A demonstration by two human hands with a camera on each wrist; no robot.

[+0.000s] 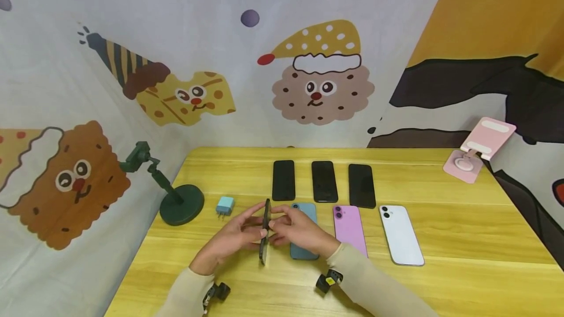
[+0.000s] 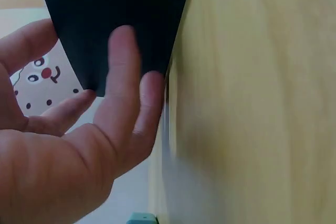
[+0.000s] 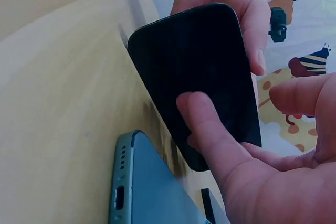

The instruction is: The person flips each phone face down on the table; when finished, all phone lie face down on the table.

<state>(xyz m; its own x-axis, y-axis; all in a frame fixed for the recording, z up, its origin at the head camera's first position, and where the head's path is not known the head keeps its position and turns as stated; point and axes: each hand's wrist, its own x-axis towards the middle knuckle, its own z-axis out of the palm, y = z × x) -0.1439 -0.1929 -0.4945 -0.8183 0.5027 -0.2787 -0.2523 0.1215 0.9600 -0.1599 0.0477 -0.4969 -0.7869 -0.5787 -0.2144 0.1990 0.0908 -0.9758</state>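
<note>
A black phone (image 1: 265,238) stands on its long edge between the two hands, close over the table. My left hand (image 1: 238,236) grips it from the left, the thumb hooked over the upper edge. In the left wrist view, two fingers of that hand lie along the dark face of the phone (image 2: 84,19). My right hand (image 1: 297,229) touches the opposite face, glossy and black in the right wrist view, with its fingers extended and its thumb (image 3: 294,95) apart from the edge. Below the right hand lies a blue phone (image 1: 304,252), partly covered by it.
Three black phones (image 1: 284,180) lie in a back row. A pink phone (image 1: 351,231) and a white phone (image 1: 402,236) lie to the right. A light-blue charger plug (image 1: 225,204) and dark green stand (image 1: 187,204) are at left; a pink stand (image 1: 489,138) is far right.
</note>
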